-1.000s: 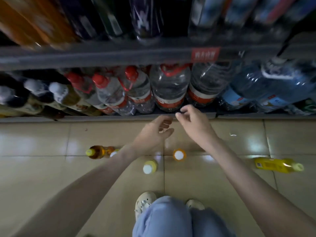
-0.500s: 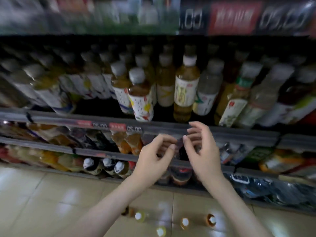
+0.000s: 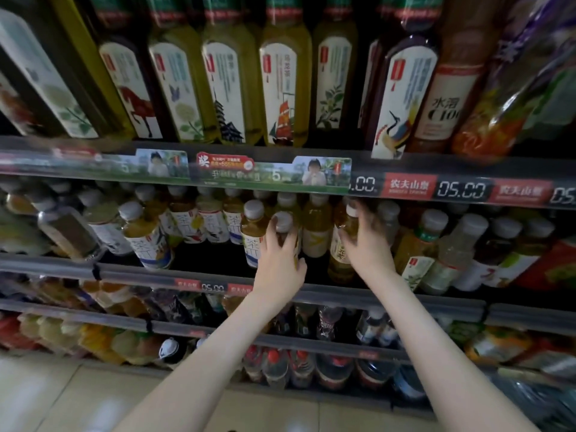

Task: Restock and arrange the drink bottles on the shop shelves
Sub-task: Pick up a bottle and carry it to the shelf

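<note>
Shop shelves packed with drink bottles, seen from head height. Near centre, on the middle shelf (image 3: 140,271), the left hand (image 3: 279,260) wraps fingers and thumb round an amber tea bottle (image 3: 283,222) with a white cap, upright in the front row. At three o'clock from it, past a pale yellow bottle (image 3: 315,232) standing between them, the right hand (image 3: 366,247), blurred, curls round the shoulder of a green tea bottle (image 3: 338,263), also upright. Tall bottles (image 3: 280,88) fill the shelf at twelve o'clock. The step looks like straightening the front row. Next, each held bottle probably needs sliding to the shelf edge, label outward, without toppling its neighbours.
</note>
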Demonstrator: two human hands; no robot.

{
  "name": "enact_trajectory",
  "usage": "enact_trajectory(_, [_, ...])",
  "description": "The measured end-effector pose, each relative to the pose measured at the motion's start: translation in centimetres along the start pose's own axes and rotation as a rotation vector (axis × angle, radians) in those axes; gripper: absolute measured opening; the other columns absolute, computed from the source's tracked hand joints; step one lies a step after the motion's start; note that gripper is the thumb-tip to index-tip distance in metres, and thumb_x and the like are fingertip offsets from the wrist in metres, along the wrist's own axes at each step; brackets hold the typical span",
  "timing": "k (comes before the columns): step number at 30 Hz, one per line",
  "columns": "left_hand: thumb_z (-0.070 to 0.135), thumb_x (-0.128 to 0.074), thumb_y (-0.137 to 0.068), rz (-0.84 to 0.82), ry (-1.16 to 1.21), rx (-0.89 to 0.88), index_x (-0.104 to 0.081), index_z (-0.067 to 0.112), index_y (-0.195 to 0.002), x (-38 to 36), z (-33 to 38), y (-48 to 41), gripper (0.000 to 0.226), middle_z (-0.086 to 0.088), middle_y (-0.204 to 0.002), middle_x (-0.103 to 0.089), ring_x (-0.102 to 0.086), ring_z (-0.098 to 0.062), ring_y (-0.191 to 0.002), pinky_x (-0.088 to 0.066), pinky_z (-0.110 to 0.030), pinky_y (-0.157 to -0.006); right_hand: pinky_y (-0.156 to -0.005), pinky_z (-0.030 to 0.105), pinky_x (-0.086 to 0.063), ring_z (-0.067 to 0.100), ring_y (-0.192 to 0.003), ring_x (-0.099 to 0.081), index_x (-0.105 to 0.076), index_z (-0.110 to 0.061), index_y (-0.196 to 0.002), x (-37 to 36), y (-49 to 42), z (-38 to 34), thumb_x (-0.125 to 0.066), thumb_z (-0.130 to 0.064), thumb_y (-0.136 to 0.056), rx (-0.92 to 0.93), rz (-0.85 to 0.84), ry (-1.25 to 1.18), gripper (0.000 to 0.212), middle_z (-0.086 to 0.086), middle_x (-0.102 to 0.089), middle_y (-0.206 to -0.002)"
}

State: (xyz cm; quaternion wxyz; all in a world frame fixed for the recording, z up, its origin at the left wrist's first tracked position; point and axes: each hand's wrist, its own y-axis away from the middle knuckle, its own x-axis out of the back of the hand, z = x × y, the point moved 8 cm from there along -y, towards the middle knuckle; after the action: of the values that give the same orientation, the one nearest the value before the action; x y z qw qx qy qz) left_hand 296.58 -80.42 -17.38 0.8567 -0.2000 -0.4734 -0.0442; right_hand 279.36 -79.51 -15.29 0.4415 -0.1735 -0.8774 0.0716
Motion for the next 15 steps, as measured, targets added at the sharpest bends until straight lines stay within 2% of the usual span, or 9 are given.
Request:
enact_trajectory(4, [0.02, -0.059, -0.089, -0.017, 0.003, -0.07, -0.029, 0.018, -0.147, -1.1, -1.2, 0.8, 0.066, -0.012, -0.157, -0.001, -0.014, -0.045, -0.14, -0.033, -0.051, -0.107, -0.083, 0.04, -0.045, 0.032, -0.104, -0.048, -0.047, -0.015, -0.128, 1.6, 2.1, -1.4, -0.065, -0.039, -0.086, 0.131, 0.112, 0.215, 0.052, 0.012, -0.053, -0.112])
enact_trajectory(7, [0.019, -0.058, -0.091, -0.032, 0.021, -0.103, -0.03, 0.016, -0.148, -1.7, -1.9, 1.8, 0.063, -0.016, -0.157, 0.0, -0.009, -0.042, -0.143, -0.03, -0.049, -0.109, -0.062, 0.035, -0.047, 0.029, -0.083, -0.051, -0.059, -0.008, -0.109, 2.0, 5.7, -3.1, -0.067, -0.037, -0.084, 0.304, 0.24, 0.354, 0.039, 0.011, -0.052, -0.091])
enact_trajectory(10, [0.017, -0.052, -0.093, -0.105, 0.07, -0.082, -0.022, 0.018, -0.15, -2.8, -2.4, 4.1, 0.064, -0.015, -0.158, 0.003, -0.007, -0.033, -0.144, -0.026, -0.043, -0.112, -0.05, 0.03, -0.042, 0.027, -0.073, -0.054, -0.053, -0.009, -0.095, 1.7, 8.3, -3.1, -0.062, -0.035, -0.085, 0.324, 0.249, 0.331, 0.029, 0.009, -0.054, -0.08])
enact_trajectory(12, [0.019, -0.052, -0.094, -0.164, 0.112, -0.079, -0.019, 0.021, -0.151, -3.9, -2.6, 6.3, 0.065, -0.011, -0.159, 0.002, -0.007, -0.028, -0.145, -0.027, -0.038, -0.112, -0.053, 0.025, -0.034, 0.022, -0.067, -0.05, -0.046, -0.012, -0.087, 2.1, 9.3, -2.3, -0.064, -0.031, -0.085, 0.24, 0.246, 0.205, 0.026, 0.003, -0.05, -0.076])
enact_trajectory(15, [0.018, -0.051, -0.095, -0.25, 0.149, -0.093, -0.019, 0.02, -0.151, -6.2, -2.7, 9.6, 0.065, -0.009, -0.158, -0.005, -0.009, -0.024, -0.145, -0.026, -0.033, -0.113, -0.058, 0.02, -0.03, 0.015, -0.069, -0.046, -0.042, -0.018, -0.085, 3.9, 11.2, -1.0, -0.071, -0.023, -0.082, 0.082, 0.308, -0.021, 0.03, -0.001, -0.05, -0.078])
